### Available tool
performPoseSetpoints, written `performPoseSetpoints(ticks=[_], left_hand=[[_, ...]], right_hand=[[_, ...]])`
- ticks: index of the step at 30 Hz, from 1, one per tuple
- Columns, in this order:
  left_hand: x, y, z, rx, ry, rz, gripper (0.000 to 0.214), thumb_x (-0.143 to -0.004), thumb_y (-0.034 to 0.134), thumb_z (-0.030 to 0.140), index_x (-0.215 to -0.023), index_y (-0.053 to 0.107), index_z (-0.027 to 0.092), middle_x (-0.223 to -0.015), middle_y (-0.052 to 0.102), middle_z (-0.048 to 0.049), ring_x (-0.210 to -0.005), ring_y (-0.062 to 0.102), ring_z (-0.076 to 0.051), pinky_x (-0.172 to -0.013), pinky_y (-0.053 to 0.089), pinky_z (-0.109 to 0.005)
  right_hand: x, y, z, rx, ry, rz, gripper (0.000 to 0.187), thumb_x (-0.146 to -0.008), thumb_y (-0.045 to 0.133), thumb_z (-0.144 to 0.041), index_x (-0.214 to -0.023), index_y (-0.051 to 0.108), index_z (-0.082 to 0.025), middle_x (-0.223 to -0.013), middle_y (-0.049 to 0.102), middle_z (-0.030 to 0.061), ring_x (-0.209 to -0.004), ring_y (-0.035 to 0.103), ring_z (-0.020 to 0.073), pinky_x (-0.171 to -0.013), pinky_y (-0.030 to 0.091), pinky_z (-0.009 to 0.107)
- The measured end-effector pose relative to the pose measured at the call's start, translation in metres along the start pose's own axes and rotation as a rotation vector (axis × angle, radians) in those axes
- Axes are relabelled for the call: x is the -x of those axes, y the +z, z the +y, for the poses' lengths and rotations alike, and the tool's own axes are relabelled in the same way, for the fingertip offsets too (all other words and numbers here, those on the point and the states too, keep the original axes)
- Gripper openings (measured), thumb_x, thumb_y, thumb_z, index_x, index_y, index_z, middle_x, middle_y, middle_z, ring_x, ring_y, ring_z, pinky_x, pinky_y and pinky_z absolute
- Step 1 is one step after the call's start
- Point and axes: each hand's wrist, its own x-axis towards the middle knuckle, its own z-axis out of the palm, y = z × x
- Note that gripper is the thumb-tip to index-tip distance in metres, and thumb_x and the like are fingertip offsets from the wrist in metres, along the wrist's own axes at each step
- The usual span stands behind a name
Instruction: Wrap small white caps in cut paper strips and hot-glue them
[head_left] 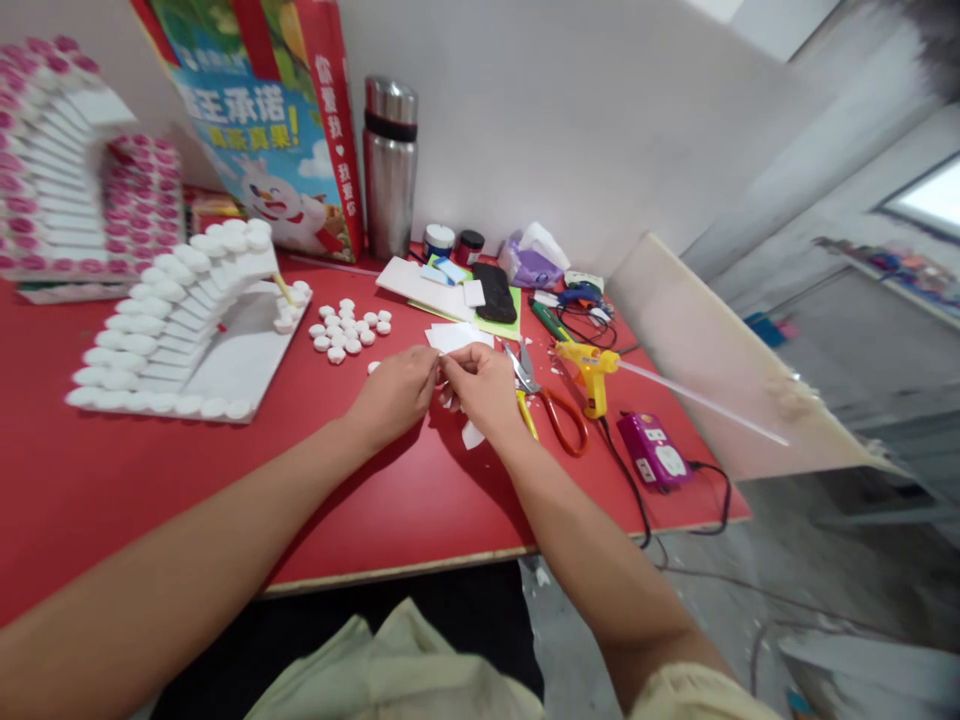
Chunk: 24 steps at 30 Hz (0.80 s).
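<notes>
Over the middle of the red table, my left hand and my right hand meet at the fingertips. Both are closed in a pinch; whatever lies between them is too small and hidden to name. White paper lies just behind my fingers, and a white scrap sits below my right hand. To the left is a cluster of small white round pieces, with a single one close to my left hand. Pliers or cutters with red and yellow handles rest right of my right hand.
A yellow glue gun with a long clear stick stands at the right, near a purple power socket and its cables. At the left are a white stepped model and a pink-and-white one. A steel flask stands behind.
</notes>
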Motion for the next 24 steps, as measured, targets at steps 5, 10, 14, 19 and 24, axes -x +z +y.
performPoseSetpoints(ticks=[5,10,14,19,24], left_hand=[[0.0005,-0.0004,0.0014,0.039,0.058,0.068,0.025,-0.105,0.038,0.021,-0.088,0.056,0.019,-0.088,0.068,-0.0101,-0.082,0.062,-0.023,-0.076,0.046,-0.034],[-0.0001,-0.0017,0.0008,0.096,0.069,0.115,0.027,-0.105,0.037,0.023,-0.085,0.054,0.02,-0.087,0.067,-0.0086,-0.079,0.06,-0.021,-0.075,0.044,-0.034],[-0.0003,-0.0029,-0.0011,0.069,0.052,0.112,0.028,-0.105,0.036,0.024,-0.087,0.056,0.019,-0.089,0.069,-0.0102,-0.08,0.06,-0.022,-0.075,0.043,-0.035],[-0.0001,-0.005,-0.0029,-0.034,0.023,0.069,0.026,-0.105,0.038,0.024,-0.089,0.058,0.018,-0.09,0.069,-0.0109,-0.079,0.061,-0.023,-0.07,0.041,-0.034],[-0.0005,-0.0057,-0.0023,-0.071,0.026,0.081,0.026,-0.105,0.038,0.026,-0.087,0.056,0.019,-0.087,0.068,-0.0089,-0.078,0.061,-0.022,-0.067,0.039,-0.032]], right_hand=[[0.0005,0.002,-0.001,-0.037,-0.02,0.056,0.017,-0.083,0.069,-0.034,-0.075,0.06,-0.022,-0.051,0.06,-0.0053,-0.04,0.051,0.0097,-0.042,0.039,0.022],[0.0006,0.0002,-0.0045,-0.117,-0.028,0.018,0.022,-0.081,0.072,-0.039,-0.077,0.057,-0.023,-0.056,0.06,-0.0059,-0.041,0.045,0.0079,-0.042,0.034,0.023],[0.0004,-0.0029,-0.0058,-0.06,-0.07,-0.044,0.022,-0.083,0.07,-0.041,-0.082,0.06,-0.022,-0.059,0.061,-0.0055,-0.046,0.048,0.0094,-0.048,0.036,0.024],[-0.0011,-0.0056,-0.0036,0.144,-0.179,0.062,0.016,-0.083,0.068,-0.035,-0.079,0.06,-0.022,-0.068,0.062,-0.0035,-0.063,0.054,0.013,-0.062,0.041,0.026],[-0.0001,-0.0063,-0.0056,0.238,-0.238,0.101,0.017,-0.083,0.066,-0.037,-0.077,0.058,-0.023,-0.071,0.062,-0.0023,-0.067,0.055,0.0149,-0.065,0.041,0.029]])
